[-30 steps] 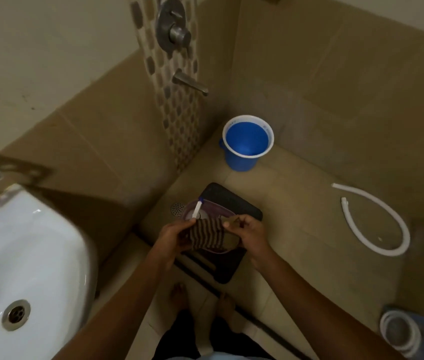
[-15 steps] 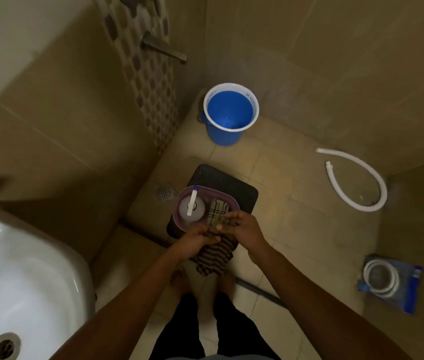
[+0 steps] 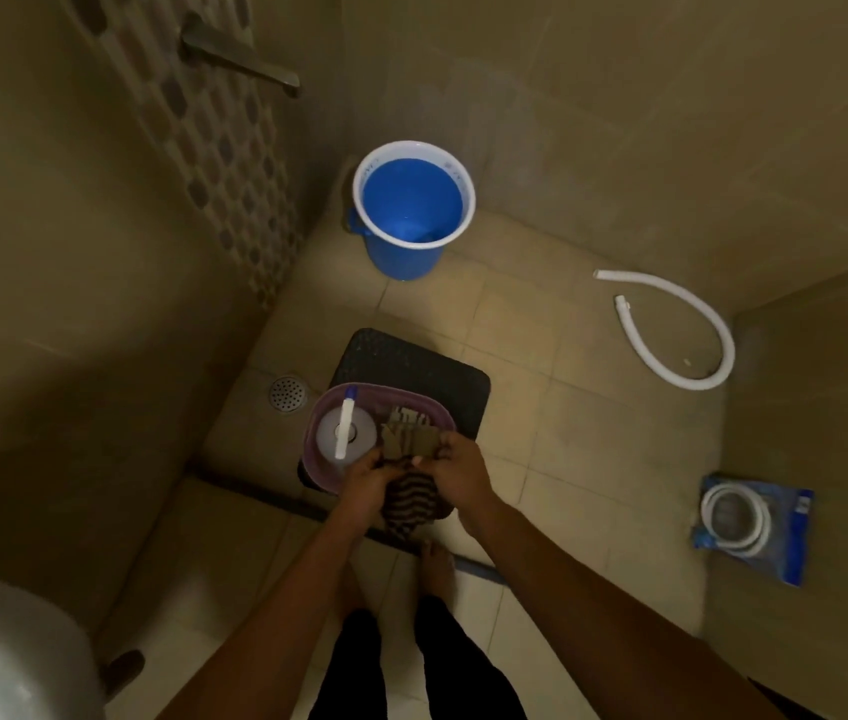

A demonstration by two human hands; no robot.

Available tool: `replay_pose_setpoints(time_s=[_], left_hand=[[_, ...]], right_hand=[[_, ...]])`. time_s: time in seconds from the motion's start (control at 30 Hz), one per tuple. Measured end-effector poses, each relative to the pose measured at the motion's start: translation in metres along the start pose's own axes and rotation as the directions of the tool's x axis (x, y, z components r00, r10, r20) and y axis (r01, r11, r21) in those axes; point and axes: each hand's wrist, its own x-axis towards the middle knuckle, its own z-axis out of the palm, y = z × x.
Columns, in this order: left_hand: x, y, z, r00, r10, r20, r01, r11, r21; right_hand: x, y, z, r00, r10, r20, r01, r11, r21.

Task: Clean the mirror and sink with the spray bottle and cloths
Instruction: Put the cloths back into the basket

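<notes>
Beige floor tiles point(image 3: 557, 439) carry a rounded purple basin point(image 3: 437, 413); left hand point(image 3: 367, 483) and right hand point(image 3: 455, 472) pinch a limp striped cloth point(image 3: 408, 504), seemingly bunched, its lower edge blurred.

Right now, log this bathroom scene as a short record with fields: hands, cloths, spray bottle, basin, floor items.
left hand: left hand grips the striped cloth
right hand: right hand holds the same cloth from the other side
cloths: striped cloth hangs between both hands; a checked cloth lies in the purple basin
spray bottle: white spray bottle stands in the basin, left of the checked cloth
basin: sits on a dark mat
floor items: blue bucket, white hose, floor drain
sink: white sink, lower left
</notes>
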Motion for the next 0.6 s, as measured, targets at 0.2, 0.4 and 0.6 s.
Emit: replay_pose_setpoints(time_s=[0.2,0.4,0.6], left_hand=[[0.049,-0.020,0.011,0.985,0.100,-0.141,-0.071,0.978,0.198],[0.068,-0.029,0.020,0.975,0.163,-0.150,-0.114,0.950,0.289],[0.075,-0.034,0.020,0.957,0.250,-0.146,-0.189,0.922,0.339]], right_hand=[[0.032,0.002,0.010,0.994,0.006,-0.106,-0.016,0.996,-0.093],[0.051,0.008,0.018,0.988,0.022,-0.150,-0.045,0.988,-0.149],[0.061,0.018,0.027,0.990,0.047,-0.134,-0.070,0.982,-0.174]])
